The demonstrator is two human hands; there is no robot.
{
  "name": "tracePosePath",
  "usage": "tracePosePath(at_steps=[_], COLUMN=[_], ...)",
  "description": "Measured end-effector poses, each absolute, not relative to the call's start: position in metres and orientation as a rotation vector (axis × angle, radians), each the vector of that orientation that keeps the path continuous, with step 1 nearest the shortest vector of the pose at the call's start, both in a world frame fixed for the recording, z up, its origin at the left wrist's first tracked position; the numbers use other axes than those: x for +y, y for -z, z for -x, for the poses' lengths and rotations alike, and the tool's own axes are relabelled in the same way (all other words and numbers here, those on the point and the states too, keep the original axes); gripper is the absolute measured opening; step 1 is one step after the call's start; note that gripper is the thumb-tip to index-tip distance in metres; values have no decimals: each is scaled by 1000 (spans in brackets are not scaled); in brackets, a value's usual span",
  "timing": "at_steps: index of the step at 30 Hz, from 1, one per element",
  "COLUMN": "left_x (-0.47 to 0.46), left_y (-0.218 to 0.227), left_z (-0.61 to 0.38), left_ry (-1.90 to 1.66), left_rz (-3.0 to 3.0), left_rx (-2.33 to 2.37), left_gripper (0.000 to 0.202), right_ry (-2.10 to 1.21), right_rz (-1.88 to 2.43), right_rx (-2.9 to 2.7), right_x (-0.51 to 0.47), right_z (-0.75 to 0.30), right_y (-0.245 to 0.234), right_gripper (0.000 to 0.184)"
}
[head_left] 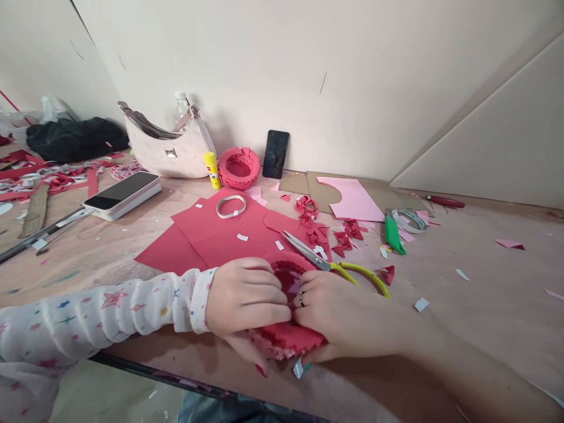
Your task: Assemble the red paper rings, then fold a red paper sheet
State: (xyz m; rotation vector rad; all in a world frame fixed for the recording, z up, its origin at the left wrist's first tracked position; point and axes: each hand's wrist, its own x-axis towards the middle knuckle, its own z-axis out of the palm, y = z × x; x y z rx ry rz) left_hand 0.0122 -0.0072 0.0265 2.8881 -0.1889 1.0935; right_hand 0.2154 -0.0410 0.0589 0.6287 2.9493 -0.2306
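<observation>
From where I watch, a tan table (pixel 484 282) fills the view, scattered with paper scraps. At its near edge, the person's left hand (pixel 244 302) and right hand (pixel 339 311) hold a red paper bowl (pixel 286 338) between them, built of layered, jagged pieces, with its dark hollow facing up. The left fingers (pixel 259 288) are pressed together and curl over the rim; the right fingers (pixel 308 296) are bunched and pinch the opposite side. Against the wall sit a pale handbag (pixel 167 150) and a second red bowl (pixel 238 168); I can see nothing inside it. Red sheets (pixel 194 244) lie just ahead of the hands, and yellow-handled scissors (pixel 326 258) rest on them, just beside the right hand. A phone (pixel 276 154) leans on the wall near a glue stick (pixel 212 170). Small folded red pieces (pixel 346 232) lie nearby, beside a green cutter (pixel 394 235) and a tape roll (pixel 409 220).
</observation>
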Motion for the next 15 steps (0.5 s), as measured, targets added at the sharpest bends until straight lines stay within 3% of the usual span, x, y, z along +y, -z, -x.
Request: tracePosePath(at_steps=[5,11,15], left_x=[-1,10,13], left_y=[-20,2,13], left_z=[-10,-14,-15], left_ry=[-1425,-1159,-1092], left_rz=[-2475,-2036,-2094], left_rx=[256,509,503], left_gripper=[66,99,114], right_ry=[443,874,1025], right_rz=[-1167,-1729,-1695], right_rx=[2852,2620,2579], right_x=[-27,-24,-27], right_z=[-231,-233,-227], right_y=[-73,-80,-78], right_gripper=[42,35,33])
